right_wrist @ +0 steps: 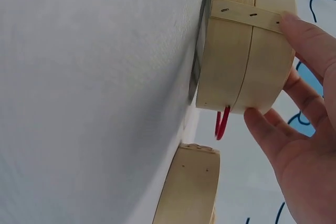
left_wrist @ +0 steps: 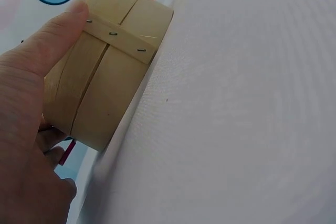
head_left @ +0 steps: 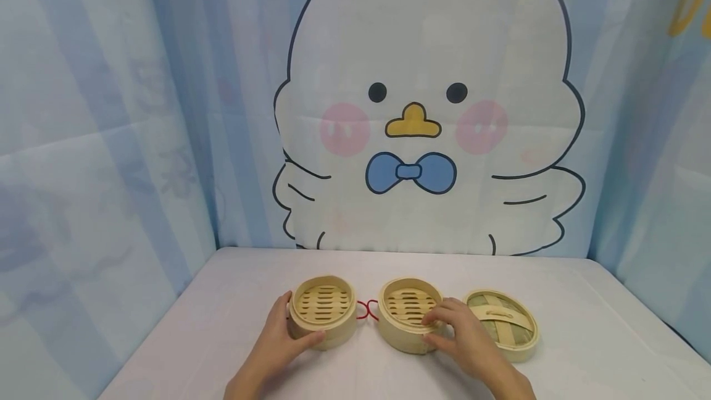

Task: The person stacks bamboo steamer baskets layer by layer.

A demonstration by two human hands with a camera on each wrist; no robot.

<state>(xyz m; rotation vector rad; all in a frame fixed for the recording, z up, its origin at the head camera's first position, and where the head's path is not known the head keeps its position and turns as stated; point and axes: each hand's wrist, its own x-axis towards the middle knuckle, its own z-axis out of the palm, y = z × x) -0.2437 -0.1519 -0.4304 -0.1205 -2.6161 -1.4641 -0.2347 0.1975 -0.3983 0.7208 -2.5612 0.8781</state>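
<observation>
Toward the front edge of the tabletop (head_left: 233,301), left of middle: left hand (head_left: 278,341) wrapped round the left steamer basket (head_left: 324,310), thumb along its near wall, fingers curled behind the far-left side. In the left wrist view, thumb tip pressed beside a stapled bamboo strip (left_wrist: 116,38) on the wall; no writing or brand to read there, only staples.

Between the two baskets: a red cord loop (head_left: 365,310), seemingly fixed to the right basket's wall, lying on the white cloth.

At the middle of the front edge: right steamer basket (head_left: 410,313), slatted floor showing, tilted a little toward the camera. Right hand (head_left: 463,338) clasping it, fingers over the near-right rim, thumb low against the outer wall. Same stapled strip seen from the right wrist, again unmarked.

Just beside the right hand, further right: woven lid (head_left: 502,323) with a flat handle, lying on the cloth.

Behind the far edge: backdrop printed with a cartoon chick (head_left: 422,116), blue bow tie, no lettering legible.
</observation>
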